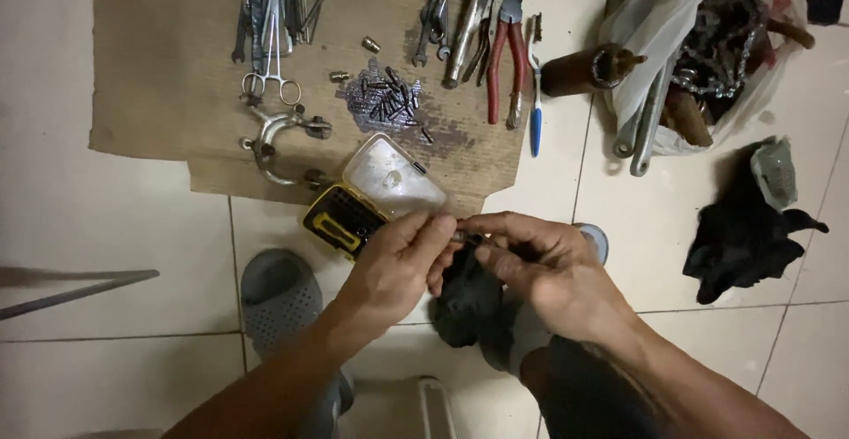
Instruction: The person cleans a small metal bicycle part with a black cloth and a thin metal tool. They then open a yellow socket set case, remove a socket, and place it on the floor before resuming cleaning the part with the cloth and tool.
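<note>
The left hand (398,258) and the right hand (548,271) are meeting at the centre of the view, both pinching a small dark metal part (466,238), seemingly a short pin or bit, between thumb and fingertips. The left fingers are closing on its left end, the right fingers on its right end; its exact kind is too small to tell. A black rag (469,302) is bunching just beneath the hands, partly held under the right palm.

At eleven o'clock from the hands, a yellow bit case (349,218) is lying open with its clear lid (393,176) tipped back onto a sheet of cardboard (159,94). At twelve o'clock a pile of small dark pins (389,101) is sitting in an oily stain. Red-handled pliers (504,59) and a blue toothbrush (535,103) are lying at one o'clock, a plastic bag of tools (690,41) at two o'clock.

Working such a small, probably oily piece well likely means keeping the pinch firm but light, holding it low over the rag so a slip is caught there.
</note>
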